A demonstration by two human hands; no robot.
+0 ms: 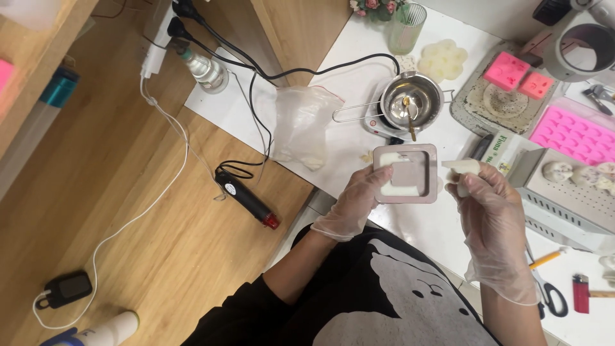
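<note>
Square grey mould (406, 173) sits level above the white table (423, 224), open face up, its near-equal sides parallel to the table edge, so its pale filling stays put. The left hand (354, 204) grips its left rim; the right hand (490, 208) pinches what looks like a white wax piece (460, 167) just beside it.
</note>
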